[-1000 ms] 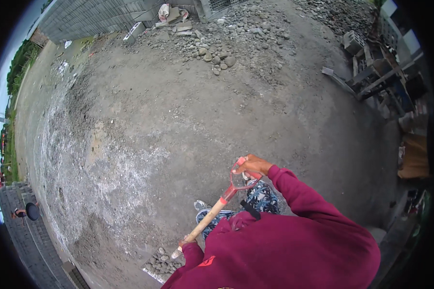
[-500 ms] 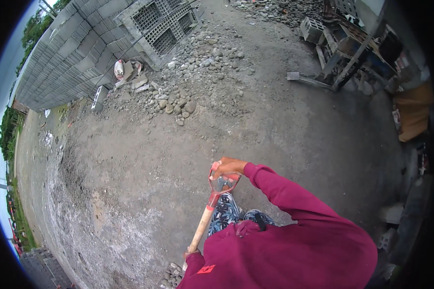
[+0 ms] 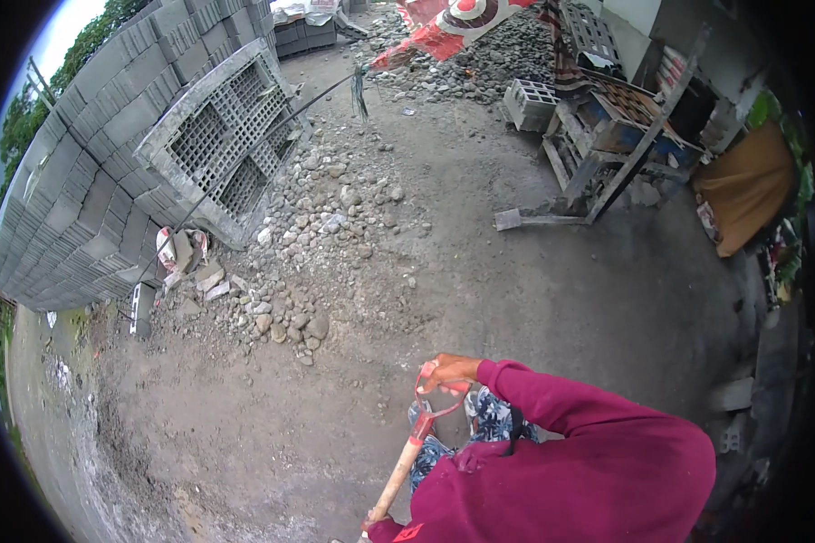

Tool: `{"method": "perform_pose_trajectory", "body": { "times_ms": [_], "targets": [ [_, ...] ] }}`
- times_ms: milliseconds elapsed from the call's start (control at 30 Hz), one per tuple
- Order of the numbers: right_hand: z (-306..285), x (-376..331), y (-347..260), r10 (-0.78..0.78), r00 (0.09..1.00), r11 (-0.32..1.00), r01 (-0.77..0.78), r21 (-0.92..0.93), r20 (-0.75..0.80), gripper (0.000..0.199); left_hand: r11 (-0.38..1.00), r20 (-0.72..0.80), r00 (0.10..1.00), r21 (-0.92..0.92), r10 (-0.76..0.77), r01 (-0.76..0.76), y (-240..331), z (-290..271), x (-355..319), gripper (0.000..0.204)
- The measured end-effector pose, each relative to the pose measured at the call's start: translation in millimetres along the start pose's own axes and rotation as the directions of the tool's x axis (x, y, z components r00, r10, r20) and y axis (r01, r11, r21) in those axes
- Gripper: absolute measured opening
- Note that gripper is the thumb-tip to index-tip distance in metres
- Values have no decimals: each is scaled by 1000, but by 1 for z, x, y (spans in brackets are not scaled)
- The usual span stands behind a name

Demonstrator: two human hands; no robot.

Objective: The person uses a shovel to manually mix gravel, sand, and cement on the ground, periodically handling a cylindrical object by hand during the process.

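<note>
My right hand (image 3: 447, 370) is closed around the red D-shaped grip of a shovel (image 3: 397, 472), in front of my legs. From the grip, the pale wooden shaft slants down toward the lower left. Lower on the shaft my left hand (image 3: 369, 522) is wrapped around it, partly covered by the maroon sleeve and cut close by the picture's lower edge. The shovel's blade is out of view. Bare grey ground (image 3: 272, 412) lies around the handle.
Stacked grey hollow blocks (image 3: 100, 195) form a wall at the left, with a latticed concrete panel (image 3: 231, 136) leaning there. Loose stones (image 3: 312, 235) spread ahead. A wooden stand (image 3: 598, 149) and a brown sheet (image 3: 747, 190) are at the right. A red-and-white sheet (image 3: 462, 23) hangs far ahead.
My view has tilted up and turned, so the far stones, the red-and-white sheet and more of the panel now show. Both hands keep hold of the shovel, which sits lower in the picture.
</note>
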State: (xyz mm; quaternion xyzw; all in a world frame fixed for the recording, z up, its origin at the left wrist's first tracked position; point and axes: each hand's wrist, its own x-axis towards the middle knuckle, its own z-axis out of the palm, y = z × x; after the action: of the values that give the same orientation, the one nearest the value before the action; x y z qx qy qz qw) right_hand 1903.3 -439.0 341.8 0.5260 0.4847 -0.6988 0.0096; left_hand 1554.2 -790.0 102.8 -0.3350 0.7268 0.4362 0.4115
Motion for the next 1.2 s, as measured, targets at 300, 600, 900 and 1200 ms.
{"method": "perform_pose_trajectory", "body": {
  "times_ms": [300,600,900,1200],
  "targets": [
    [-202,-21,97,244,959,839,-136,527,-141,34,965,220,975,260,-30,-29,-17,388,-53,32],
    [-432,-128,222,431,803,333,282,900,-411,33,842,358,933,489,47,-230,-98,793,-202,31],
    [-536,-88,33,301,750,-365,661,656,-589,26,604,919,337,154,203,-782,-126,1156,-611,30],
    [-490,-154,128,599,598,-165,743,648,-533,15,765,860,510,312,24,-564,-235,1014,-492,31]
  ]
}}
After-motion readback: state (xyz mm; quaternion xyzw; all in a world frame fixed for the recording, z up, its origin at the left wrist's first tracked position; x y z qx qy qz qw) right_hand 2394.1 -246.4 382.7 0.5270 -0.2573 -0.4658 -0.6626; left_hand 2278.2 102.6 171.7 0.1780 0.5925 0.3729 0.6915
